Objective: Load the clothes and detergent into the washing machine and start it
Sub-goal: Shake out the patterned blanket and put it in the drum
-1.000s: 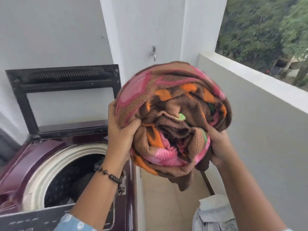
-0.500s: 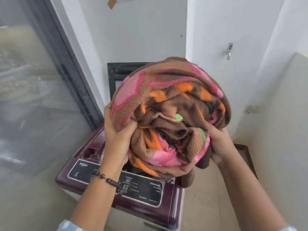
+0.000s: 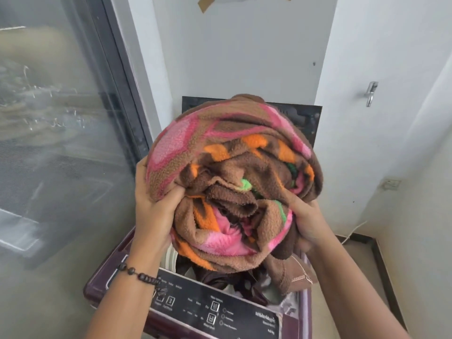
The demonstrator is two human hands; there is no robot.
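Together we hold a rolled-up fleece blanket (image 3: 232, 182), brown with pink and orange patches, in the centre of the frame. Our left hand (image 3: 152, 211) grips its left side, thumb pressed into the folds and fingers curled round the back. Our right hand (image 3: 309, 223) clasps the lower right side, thumb dug into the cloth. A beaded bracelet (image 3: 138, 275) sits on our left wrist. Below the bundle, at the bottom centre, stands the maroon washing machine (image 3: 97, 287) with its lid (image 3: 310, 118) raised behind the blanket. Dark clothes (image 3: 215, 277) already lie in the drum, just under the blanket's hanging corner. The control panel (image 3: 215, 311) faces us along the bottom edge. A glass door (image 3: 61, 118) fills the left of the frame.
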